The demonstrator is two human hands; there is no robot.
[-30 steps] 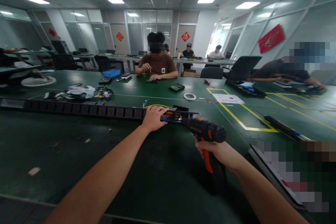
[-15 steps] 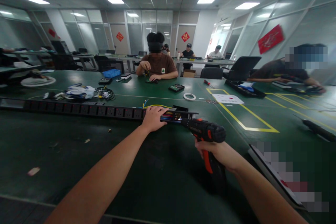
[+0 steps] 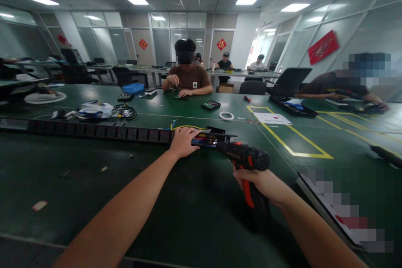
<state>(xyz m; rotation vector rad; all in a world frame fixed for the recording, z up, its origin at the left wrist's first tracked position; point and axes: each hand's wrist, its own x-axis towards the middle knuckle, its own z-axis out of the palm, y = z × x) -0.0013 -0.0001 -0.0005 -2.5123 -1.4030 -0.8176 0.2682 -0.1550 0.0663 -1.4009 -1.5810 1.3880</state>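
Note:
A long black power strip with a row of sockets lies across the green table, running from the left edge to the middle. My left hand grips it near its open right end, fingers over the top. Coloured wires and a terminal block show inside that end. In my right hand is a black and orange cordless drill, held by its handle. Its nose points left at the terminal block; whether the bit touches a screw is too small to tell.
Behind the strip lie bundled cables, a white tape roll and a screwdriver. A paper sheet sits by yellow tape lines. A co-worker sits opposite; another person leans over at the right.
My hands, the drill and the strip stay in nearly the same place. At the far right, the dark tool on the table has shifted slightly rightward.

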